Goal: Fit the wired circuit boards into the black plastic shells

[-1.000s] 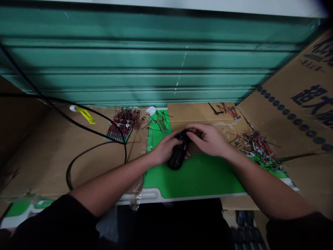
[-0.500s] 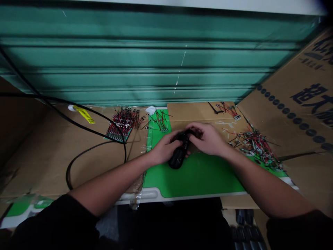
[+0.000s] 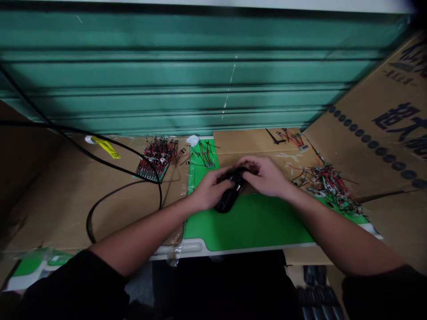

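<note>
A black rounded plastic housing (image 3: 226, 201) is held between both hands, tilted over the green board (image 3: 263, 222). My left hand (image 3: 213, 187) wraps round its left side, with the thumb pressed on its upper face. At its far end, my right hand (image 3: 262, 175) is closed, thumb and fingers gripping the edge. Something small and light shows inside the housing near the thumbs, too small to name. The fingertips under and behind the housing are hidden.
Circuit boards with red and black wires (image 3: 155, 160) lie at left, a smaller wired board (image 3: 208, 160) behind my hands. A tangled wire pile (image 3: 333, 186) is at right. Black cables (image 3: 90, 218) loop over cardboard at left. A cardboard box wall (image 3: 376, 129) bounds the right.
Both hands keep their grip on the black housing. Its near end has shifted slightly up and left, and it is turned a little in the hands.
</note>
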Demonstrator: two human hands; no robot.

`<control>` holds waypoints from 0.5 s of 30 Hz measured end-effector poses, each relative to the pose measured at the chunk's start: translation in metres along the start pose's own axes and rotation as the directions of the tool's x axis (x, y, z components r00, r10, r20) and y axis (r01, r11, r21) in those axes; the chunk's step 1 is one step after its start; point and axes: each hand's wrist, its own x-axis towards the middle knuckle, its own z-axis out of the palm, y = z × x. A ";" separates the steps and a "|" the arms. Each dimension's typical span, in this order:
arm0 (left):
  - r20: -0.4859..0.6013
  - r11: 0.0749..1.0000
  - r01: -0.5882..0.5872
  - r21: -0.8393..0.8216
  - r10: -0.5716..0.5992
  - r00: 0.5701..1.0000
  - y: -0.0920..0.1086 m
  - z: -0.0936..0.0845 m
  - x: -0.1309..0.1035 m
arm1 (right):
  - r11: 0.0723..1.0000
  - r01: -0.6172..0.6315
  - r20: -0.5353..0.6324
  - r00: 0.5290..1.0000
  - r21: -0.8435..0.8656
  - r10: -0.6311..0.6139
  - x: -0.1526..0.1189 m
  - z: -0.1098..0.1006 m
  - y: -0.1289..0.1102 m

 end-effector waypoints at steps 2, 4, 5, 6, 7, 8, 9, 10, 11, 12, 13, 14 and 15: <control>0.053 0.999 0.001 -0.046 0.002 0.999 0.004 -0.002 -0.001 | 1.000 0.001 -0.040 0.999 0.018 0.000 0.002 -0.003 0.002; 0.125 0.997 0.010 -0.072 -0.001 0.992 0.004 -0.004 -0.003 | 0.999 0.004 -0.078 0.997 0.031 -0.002 0.003 -0.006 0.004; 0.153 0.997 0.016 -0.072 -0.005 0.988 0.003 -0.005 -0.003 | 0.999 0.002 -0.091 0.996 0.036 0.001 0.004 -0.007 0.005; 0.167 0.998 0.017 -0.062 -0.006 0.986 0.001 -0.005 -0.004 | 0.999 -0.002 -0.098 0.995 0.037 0.005 0.004 -0.008 0.006; 0.166 0.999 0.008 -0.044 -0.001 0.986 -0.001 -0.004 -0.004 | 0.999 -0.008 -0.098 0.995 0.035 0.011 0.005 -0.008 0.006; 0.153 1.000 -0.012 -0.021 0.015 0.988 -0.004 -0.004 -0.004 | 1.000 -0.014 -0.093 0.996 0.027 0.017 0.005 -0.009 0.006; 0.136 0.999 -0.041 0.008 0.039 0.990 -0.006 -0.003 -0.004 | 1.000 -0.019 -0.086 0.996 0.016 0.021 0.005 -0.009 0.006; 0.116 0.996 -0.076 0.043 0.071 0.991 -0.009 -0.002 -0.004 | 1.000 -0.023 -0.078 0.997 0.005 0.023 0.005 -0.009 0.005; 0.096 0.990 -0.114 0.082 0.106 0.990 -0.010 -0.001 -0.004 | 1.000 -0.025 -0.073 0.997 -0.006 0.025 0.004 -0.010 0.004; 0.084 0.981 -0.149 0.126 0.139 0.987 -0.011 0.000 -0.004 | 1.000 -0.028 -0.071 0.997 -0.013 0.027 0.004 -0.010 0.004; 0.079 0.968 -0.178 0.177 0.166 0.983 -0.010 0.000 -0.005 | 0.999 -0.030 -0.072 0.997 -0.018 0.029 0.004 -0.010 0.003; 0.080 0.951 -0.200 0.235 0.186 0.979 -0.007 0.000 -0.006 | 0.999 -0.034 -0.078 0.996 -0.019 0.032 0.004 -0.010 0.003; 0.082 0.930 -0.214 0.299 0.198 0.977 -0.002 0.000 -0.007 | 0.999 -0.039 -0.088 0.995 -0.016 0.037 0.004 -0.010 0.003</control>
